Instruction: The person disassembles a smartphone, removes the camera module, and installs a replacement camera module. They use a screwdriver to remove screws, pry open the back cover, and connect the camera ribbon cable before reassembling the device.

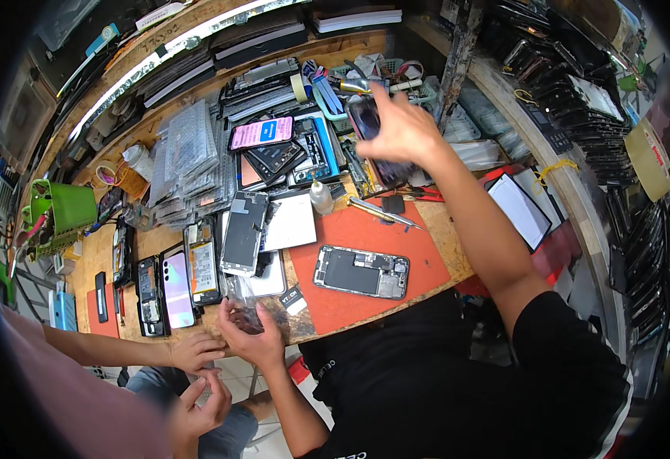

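Reaching across a cluttered wooden desk point(442, 237), a person's right hand point(400, 126) closes its grip around a dark phone point(365, 122), lifted above trays of tools at the far side. The left hand point(251, 336), at the desk's near edge, pinches a small clear plastic packet point(244, 315) between its fingers. An opened phone point(361, 271) lies face-down on a red mat point(365, 229), just beside a steel pair of tweezers point(381, 213). Another person's hands point(197, 375) rest together at lower left.
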`<move>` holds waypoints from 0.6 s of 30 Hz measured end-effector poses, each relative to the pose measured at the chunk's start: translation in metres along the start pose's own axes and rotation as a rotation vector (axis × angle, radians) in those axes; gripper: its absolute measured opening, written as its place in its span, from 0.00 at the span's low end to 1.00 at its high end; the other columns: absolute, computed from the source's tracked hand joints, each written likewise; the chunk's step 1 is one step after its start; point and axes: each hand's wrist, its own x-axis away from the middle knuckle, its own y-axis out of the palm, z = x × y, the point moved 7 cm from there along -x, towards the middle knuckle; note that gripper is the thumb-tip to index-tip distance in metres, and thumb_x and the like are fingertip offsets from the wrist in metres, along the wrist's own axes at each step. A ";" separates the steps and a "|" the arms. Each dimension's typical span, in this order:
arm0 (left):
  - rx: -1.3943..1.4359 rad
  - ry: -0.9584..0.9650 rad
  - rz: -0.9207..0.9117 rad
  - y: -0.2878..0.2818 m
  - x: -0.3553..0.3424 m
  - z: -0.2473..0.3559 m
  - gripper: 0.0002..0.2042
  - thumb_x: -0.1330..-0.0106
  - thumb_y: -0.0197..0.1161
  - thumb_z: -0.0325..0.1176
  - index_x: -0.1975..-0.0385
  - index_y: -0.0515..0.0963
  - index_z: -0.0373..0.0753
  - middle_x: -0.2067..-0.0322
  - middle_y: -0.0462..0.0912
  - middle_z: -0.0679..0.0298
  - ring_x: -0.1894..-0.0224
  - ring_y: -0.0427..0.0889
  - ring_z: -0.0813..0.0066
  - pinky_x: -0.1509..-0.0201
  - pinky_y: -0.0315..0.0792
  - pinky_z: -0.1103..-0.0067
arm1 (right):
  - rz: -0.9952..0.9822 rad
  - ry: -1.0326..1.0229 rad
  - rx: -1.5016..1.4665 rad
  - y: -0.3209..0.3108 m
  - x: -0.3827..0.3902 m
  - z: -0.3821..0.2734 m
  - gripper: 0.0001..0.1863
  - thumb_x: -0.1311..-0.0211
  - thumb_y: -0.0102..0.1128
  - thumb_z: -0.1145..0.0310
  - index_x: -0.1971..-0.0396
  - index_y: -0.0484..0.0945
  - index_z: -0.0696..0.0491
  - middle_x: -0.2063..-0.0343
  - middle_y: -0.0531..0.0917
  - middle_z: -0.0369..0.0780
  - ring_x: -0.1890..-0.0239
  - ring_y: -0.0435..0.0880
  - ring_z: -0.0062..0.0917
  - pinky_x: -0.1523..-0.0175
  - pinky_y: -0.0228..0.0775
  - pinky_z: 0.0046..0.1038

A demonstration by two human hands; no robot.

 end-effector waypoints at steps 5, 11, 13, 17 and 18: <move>0.564 -0.329 -0.133 0.010 0.003 -0.038 0.27 0.30 0.73 0.33 0.32 0.75 0.35 0.46 0.84 0.57 0.52 0.83 0.64 0.48 0.78 0.71 | 0.396 -0.079 -0.343 -0.018 -0.081 -0.060 0.61 0.54 0.80 0.43 0.22 0.59 0.56 0.41 0.76 0.66 0.42 0.85 0.63 0.36 0.81 0.54; 1.954 -1.428 -0.782 0.053 -0.005 0.004 0.17 0.21 0.62 0.34 0.36 0.80 0.41 0.52 0.85 0.61 0.50 0.85 0.62 0.35 0.75 0.69 | 0.447 -0.059 -0.314 0.038 -0.150 -0.103 0.53 0.50 0.85 0.47 0.33 0.62 0.56 0.41 0.71 0.65 0.47 0.87 0.61 0.42 0.84 0.53; 2.002 -2.002 -1.045 0.091 -0.007 0.052 0.16 0.18 0.57 0.36 0.36 0.79 0.42 0.51 0.86 0.61 0.49 0.85 0.60 0.31 0.75 0.69 | 0.434 -0.076 -0.275 0.053 -0.155 -0.105 0.52 0.48 0.85 0.47 0.32 0.62 0.56 0.40 0.72 0.65 0.46 0.87 0.59 0.42 0.84 0.52; 2.197 -3.382 0.478 0.160 -0.004 0.142 0.19 0.20 0.56 0.35 0.34 0.80 0.45 0.52 0.88 0.61 0.43 0.86 0.62 0.29 0.75 0.70 | 0.368 -0.111 -0.239 0.064 -0.160 -0.101 0.51 0.40 0.77 0.40 0.27 0.64 0.56 0.40 0.75 0.64 0.42 0.86 0.58 0.41 0.82 0.54; 1.922 -3.364 1.282 0.176 -0.001 0.148 0.19 0.22 0.56 0.34 0.33 0.81 0.45 0.54 0.89 0.60 0.42 0.86 0.63 0.31 0.76 0.70 | 0.389 -0.126 -0.241 0.058 -0.161 -0.099 0.50 0.37 0.73 0.37 0.26 0.65 0.56 0.38 0.75 0.63 0.41 0.85 0.58 0.39 0.81 0.55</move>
